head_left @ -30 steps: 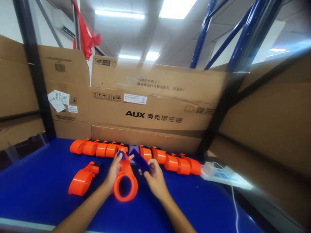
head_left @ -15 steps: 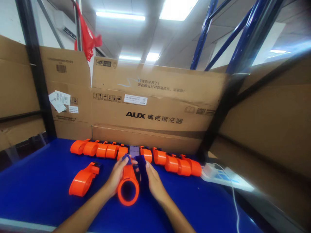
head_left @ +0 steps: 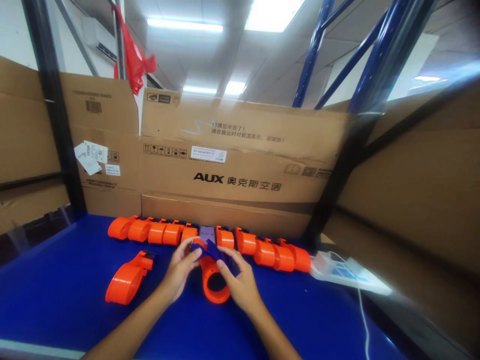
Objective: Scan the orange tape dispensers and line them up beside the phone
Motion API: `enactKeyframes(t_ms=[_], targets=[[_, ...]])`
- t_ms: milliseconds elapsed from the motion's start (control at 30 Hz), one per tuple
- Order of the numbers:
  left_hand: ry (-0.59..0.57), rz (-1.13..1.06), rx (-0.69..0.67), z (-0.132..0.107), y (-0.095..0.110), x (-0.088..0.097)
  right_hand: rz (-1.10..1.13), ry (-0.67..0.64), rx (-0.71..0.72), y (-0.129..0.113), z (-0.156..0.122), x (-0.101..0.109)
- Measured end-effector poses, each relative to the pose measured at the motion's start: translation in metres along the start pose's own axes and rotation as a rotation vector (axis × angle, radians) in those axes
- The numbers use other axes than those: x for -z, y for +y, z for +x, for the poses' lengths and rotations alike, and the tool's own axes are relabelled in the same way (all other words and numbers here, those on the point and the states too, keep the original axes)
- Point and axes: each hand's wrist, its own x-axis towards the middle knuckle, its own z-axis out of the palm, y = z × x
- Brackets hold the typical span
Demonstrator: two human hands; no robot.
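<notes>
An orange tape dispenser hangs between my hands, its round ring tilted down to the right. My left hand is closed on its upper end, thumb against a blue part there. A flat dark blue piece is pinched in my right hand, its tip close to the dispenser's head. Whether that piece touches the dispenser is hidden by my fingers. To the left, another orange tape dispenser lies on the blue table.
Several orange dispensers line the table's back, with a phone among them. A white power strip with a cable sits at the right. Cardboard walls the back; dark posts stand at both sides.
The held dispenser's ring has swung right and slightly up. The blue piece, upright before, now slants across the dispenser's head. My right hand has turned, its fingers now over the piece.
</notes>
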Motion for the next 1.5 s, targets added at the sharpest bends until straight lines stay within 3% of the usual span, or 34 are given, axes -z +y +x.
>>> enactKeyframes(t_ms=[433, 633, 733, 867, 1033, 1500], targets=[[0.001, -0.052, -0.01, 0.001, -0.002, 0.003, 0.076, -0.055, -0.073, -0.005, -0.001, -0.001], [-0.094, -0.093, -0.045, 0.0, -0.003, 0.008, 0.155, -0.154, -0.015, -0.007, -0.003, -0.003], [-0.137, -0.094, -0.065, -0.001, -0.005, 0.01, 0.059, -0.205, 0.048, -0.008, -0.005, 0.0], [-0.187, -0.017, -0.135, -0.002, -0.005, 0.01, -0.249, -0.126, 0.205, -0.009, -0.007, 0.005], [-0.128, 0.199, -0.245, -0.002, 0.0, 0.005, -0.542, -0.032, 0.402, -0.005, -0.009, 0.008], [-0.042, 0.277, -0.235, -0.001, 0.003, 0.004, -0.61, -0.046, 0.463, -0.003, -0.011, 0.005]])
